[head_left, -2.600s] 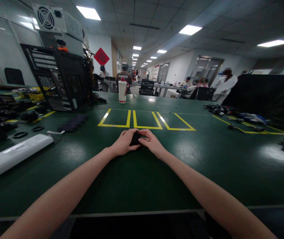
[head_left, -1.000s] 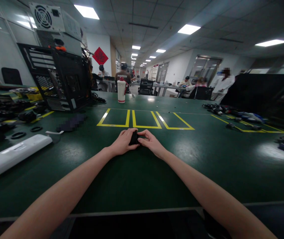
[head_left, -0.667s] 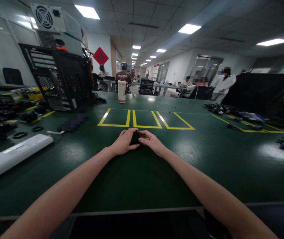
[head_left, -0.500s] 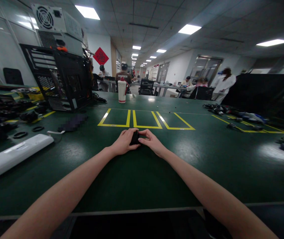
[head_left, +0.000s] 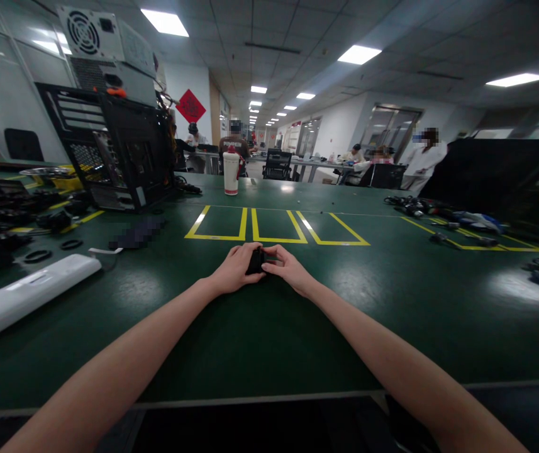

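Gripping a small black object (head_left: 256, 262) inside the curled left hand (head_left: 235, 269), pinching its exposed end with the barely parted right hand (head_left: 290, 270), hardly shifting since a moment ago, so seemingly continuing the same fingerwork, facing yellow tape (head_left: 288, 241) just beyond both hands.

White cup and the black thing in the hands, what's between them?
Between the white cup and the black thing, the head view shows yellow tape, then fingers of the left hand.

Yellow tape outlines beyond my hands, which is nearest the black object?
The middle yellow tape outline: its front strip lies just beyond the black object; the others flank it.
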A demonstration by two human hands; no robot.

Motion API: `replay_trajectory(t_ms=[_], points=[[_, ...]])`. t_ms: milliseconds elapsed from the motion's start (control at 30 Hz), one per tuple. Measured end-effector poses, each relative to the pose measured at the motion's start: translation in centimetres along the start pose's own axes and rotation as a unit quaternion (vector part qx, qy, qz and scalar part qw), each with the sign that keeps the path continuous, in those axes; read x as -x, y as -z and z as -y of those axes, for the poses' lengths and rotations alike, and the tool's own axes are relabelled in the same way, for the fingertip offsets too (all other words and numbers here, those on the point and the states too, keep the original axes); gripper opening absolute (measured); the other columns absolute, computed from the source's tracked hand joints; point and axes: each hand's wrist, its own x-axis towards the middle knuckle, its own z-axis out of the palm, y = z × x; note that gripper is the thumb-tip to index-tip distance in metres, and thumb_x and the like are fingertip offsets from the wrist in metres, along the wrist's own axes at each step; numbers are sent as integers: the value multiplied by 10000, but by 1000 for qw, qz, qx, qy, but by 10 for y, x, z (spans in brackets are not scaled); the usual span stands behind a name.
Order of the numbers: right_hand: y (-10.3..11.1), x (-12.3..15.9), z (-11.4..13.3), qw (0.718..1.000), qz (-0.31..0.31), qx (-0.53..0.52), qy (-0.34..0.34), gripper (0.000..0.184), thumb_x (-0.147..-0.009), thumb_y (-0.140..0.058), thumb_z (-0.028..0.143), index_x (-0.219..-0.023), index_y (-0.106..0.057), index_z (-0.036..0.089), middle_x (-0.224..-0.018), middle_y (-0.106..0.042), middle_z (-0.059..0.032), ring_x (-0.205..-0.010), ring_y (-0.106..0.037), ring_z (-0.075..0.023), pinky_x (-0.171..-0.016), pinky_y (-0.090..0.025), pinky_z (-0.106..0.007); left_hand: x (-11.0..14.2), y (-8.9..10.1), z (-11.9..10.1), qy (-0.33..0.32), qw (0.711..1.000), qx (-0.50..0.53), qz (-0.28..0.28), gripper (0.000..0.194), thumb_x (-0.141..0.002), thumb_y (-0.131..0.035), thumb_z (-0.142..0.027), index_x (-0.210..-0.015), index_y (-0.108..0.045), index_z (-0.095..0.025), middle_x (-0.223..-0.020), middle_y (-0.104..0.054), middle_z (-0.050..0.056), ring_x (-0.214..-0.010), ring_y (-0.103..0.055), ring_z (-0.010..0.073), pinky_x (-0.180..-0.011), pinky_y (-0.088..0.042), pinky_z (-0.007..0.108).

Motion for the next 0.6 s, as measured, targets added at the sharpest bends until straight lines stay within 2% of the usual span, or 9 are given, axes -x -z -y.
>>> replay_trajectory(t_ms=[200, 433, 600], points=[[-1, -1, -5, 1000, -28, 6, 6, 229, -687, -593, 287, -891, -520, 212, -977, -531, -7, -841, -552, -125, -816, -427, -322, -1, -1, 0, 1, 1000, -2, -5, 601, -701, -580, -349, -1191, -268, -195, -1173, -422, 86, -1098, -411, 235, -959, -276, 423], [0, -2, 0, 999, -14, 24, -27, 339, -712, -566, 285, -1039, -501, 222, -1094, -507, -45, -928, -530, -154, -870, -398, -364, -1, 0, 0, 4, 1000, 0, 0, 593, -713, -567, -358, -1199, -262, -206, -1166, -425, 81, -1091, -418, 233, -963, -274, 426], [-1, 0, 2, 1000, -4, 3, -5, 317, -650, -632, 226, -943, -512, 206, -1055, -518, -28, -961, -515, -150, -885, -392, -339, 0, 1, -1, 5, 1000, 0, 7, 579, -715, -565, -348, -1193, -271, -209, -1170, -421, 79, -1094, -415, 232, -968, -267, 429]])
